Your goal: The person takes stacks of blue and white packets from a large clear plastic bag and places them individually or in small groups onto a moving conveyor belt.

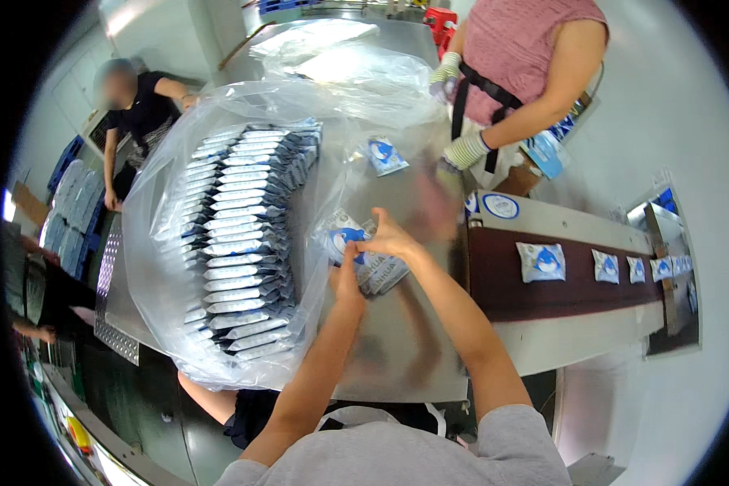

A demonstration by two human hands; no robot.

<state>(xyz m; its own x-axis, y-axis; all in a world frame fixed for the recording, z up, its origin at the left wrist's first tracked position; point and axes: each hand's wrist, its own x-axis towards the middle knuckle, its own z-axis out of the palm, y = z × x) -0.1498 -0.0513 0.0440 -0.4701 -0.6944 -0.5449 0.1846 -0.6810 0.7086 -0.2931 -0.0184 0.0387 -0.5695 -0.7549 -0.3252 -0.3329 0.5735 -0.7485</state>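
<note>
A soft white packet with a blue whale print (344, 237) is tilted up between my hands, beside the clear bag's open side. My left hand (346, 275) grips its lower edge, some fingers hidden. My right hand (393, 240) reaches across its right edge, fingertips touching it, the thumb spread away. More grey-white packets (385, 274) lie on the metal table under my right hand. To the left, a large clear plastic bag (150, 267) holds several curved rows of upright packets (239, 212). A single packet (387, 155) lies farther up the table.
At right, a dark conveyor belt (502, 301) carries several spaced packets (541, 262) beside the metal table (413, 356). A co-worker in pink (530, 57) with striped gloves (466, 151) stands beyond it; one hand is blurred. Clear plastic bags (364, 77) lie at the back. Another person (150, 105) stands at left.
</note>
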